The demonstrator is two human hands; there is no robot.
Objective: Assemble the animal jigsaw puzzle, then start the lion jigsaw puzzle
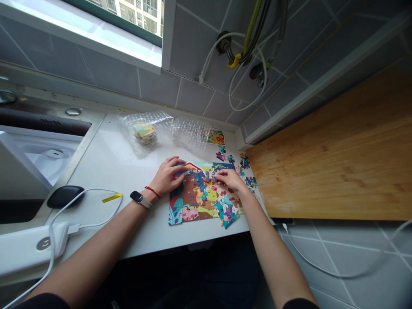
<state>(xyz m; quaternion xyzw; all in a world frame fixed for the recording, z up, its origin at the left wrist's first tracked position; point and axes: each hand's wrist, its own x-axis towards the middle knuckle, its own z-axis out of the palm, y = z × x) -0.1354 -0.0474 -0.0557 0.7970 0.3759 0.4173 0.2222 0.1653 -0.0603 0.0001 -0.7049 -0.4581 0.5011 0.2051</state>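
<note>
A partly assembled jigsaw puzzle (188,195) with a colourful farm picture lies on the white counter in front of me. My left hand (169,175) rests on its upper left part, fingers spread and holding nothing. Over the upper right part, my right hand (229,178) has thumb and forefinger pinched on a small puzzle piece (211,175), partly hidden by the fingertips. Below that hand, a joined teal section with a white rabbit (228,211) lies crooked over the puzzle's lower right edge.
Loose puzzle pieces (245,161) lie along the right side by a wooden board (331,150). A small picture card (216,137) and clear plastic bags (189,131), one containing stacked pieces (144,134), sit behind. Leftward are a white cable (99,190), black mouse-shaped object (65,196) and sink (93,128).
</note>
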